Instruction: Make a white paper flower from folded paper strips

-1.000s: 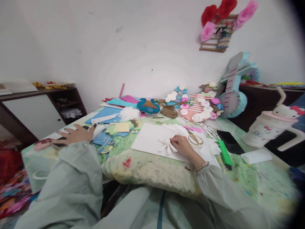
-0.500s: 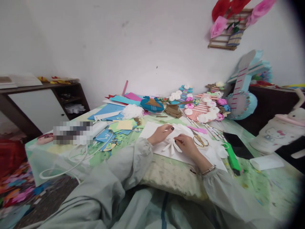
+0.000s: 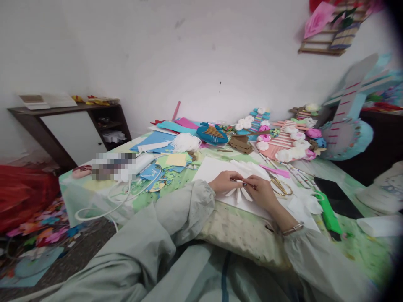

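Note:
My left hand and my right hand meet over a white sheet on the table in front of me. Fingers of both hands are pinched together at the top of a white paper piece, whose narrow strips fan out below them. My fingers hide its upper part. Just right of my right hand lie gold-handled scissors and a pink strip. Soft white paper is heaped further right.
A green tool and a black phone lie to the right, near several pens. Paper scraps and a white cable cover the left. White yarn and a blue craft piece sit behind.
My left hand has come down to my right, and their fingertips now meet at the white strips. The whole view has shifted, with the table's things further right.

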The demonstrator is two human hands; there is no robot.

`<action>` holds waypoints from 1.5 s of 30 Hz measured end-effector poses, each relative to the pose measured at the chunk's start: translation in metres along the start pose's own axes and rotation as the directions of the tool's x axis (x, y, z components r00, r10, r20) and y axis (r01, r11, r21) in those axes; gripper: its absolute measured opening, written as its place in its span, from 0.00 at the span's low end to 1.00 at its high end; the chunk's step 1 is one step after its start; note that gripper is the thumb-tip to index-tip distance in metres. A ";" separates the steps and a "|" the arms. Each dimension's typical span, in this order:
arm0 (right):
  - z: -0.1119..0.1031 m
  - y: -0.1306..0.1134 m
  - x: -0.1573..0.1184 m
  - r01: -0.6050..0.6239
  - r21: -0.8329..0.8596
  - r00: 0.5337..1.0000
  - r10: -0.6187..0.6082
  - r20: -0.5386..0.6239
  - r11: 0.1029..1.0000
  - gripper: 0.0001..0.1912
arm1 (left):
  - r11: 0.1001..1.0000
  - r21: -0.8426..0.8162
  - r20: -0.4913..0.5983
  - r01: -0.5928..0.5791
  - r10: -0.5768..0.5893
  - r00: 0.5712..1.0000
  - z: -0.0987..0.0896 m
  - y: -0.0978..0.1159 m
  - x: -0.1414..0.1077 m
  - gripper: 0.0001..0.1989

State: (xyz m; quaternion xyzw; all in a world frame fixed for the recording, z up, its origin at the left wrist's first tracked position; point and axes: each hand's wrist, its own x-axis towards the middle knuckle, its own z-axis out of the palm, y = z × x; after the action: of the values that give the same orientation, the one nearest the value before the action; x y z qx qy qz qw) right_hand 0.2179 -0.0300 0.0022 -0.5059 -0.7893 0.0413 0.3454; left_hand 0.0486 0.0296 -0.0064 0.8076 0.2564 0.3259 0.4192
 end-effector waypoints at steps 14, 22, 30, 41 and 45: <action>-0.004 -0.006 -0.001 0.003 0.020 1.000 -0.003 -0.005 1.000 0.13 | 0.988 -0.085 -0.034 0.128 -0.131 0.991 -0.002 -0.004 0.000 0.18; -0.006 -0.007 -0.002 0.046 0.022 0.999 -0.046 0.008 0.999 0.13 | 0.981 -0.130 -0.057 0.141 -0.150 0.987 -0.003 -0.002 0.001 0.16; -0.005 -0.007 -0.002 0.094 0.008 0.995 -0.093 -0.034 0.996 0.14 | 0.959 -0.204 -0.020 0.198 -0.207 0.978 -0.006 0.004 -0.001 0.16; -0.004 -0.006 -0.002 0.137 0.036 0.988 -0.135 -0.070 0.990 0.16 | 0.926 -0.281 -0.058 0.253 -0.279 0.959 -0.007 0.013 -0.004 0.10; -0.005 -0.007 -0.002 0.148 0.041 0.987 -0.145 -0.070 0.988 0.16 | 0.914 -0.310 -0.058 0.260 -0.292 0.955 -0.006 0.014 -0.004 0.09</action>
State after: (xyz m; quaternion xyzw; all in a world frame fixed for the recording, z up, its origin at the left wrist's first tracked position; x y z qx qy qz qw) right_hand 0.2159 -0.0358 0.0076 -0.4394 -0.8112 0.0170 0.3854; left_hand 0.0432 0.0226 0.0064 0.6725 0.3368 0.3396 0.5647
